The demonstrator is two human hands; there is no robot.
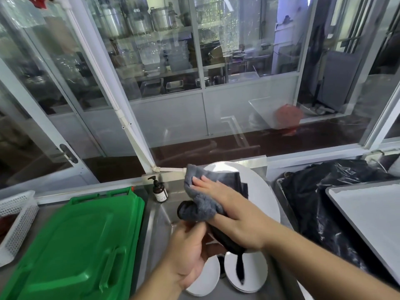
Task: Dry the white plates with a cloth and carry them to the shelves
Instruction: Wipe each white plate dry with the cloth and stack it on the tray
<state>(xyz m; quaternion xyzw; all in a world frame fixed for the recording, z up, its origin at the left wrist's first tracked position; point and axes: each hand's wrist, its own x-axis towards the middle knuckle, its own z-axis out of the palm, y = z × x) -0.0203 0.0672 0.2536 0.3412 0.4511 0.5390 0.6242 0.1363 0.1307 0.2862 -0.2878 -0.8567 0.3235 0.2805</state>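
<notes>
- Two hands work over a steel sink [156,221]; the right hand [229,213] lies with fingers straight and spread, pressing a grey cloth [202,197] flat against a white plate [263,195]; the left hand [190,252] curls its fingers around the plate's lower edge and a bunched fold of the cloth, holding the plate tilted above the basin
- Several more white plates [245,269] lie stacked in the sink under the hands, in two piles side by side; a dark strip of cloth dangles over the right pile
- One white perforated basket [16,215] at the far left holds something dark red, hard to make out; a green plastic lid [80,241] lies between the basket and the sink; a brown pump bottle [159,190] stands at the sink's back corner
- Much of the held plate is hidden by the cloth and the right hand; a black plastic bag [324,202] and a grey tray [372,217] on the right are cut off by the frame
</notes>
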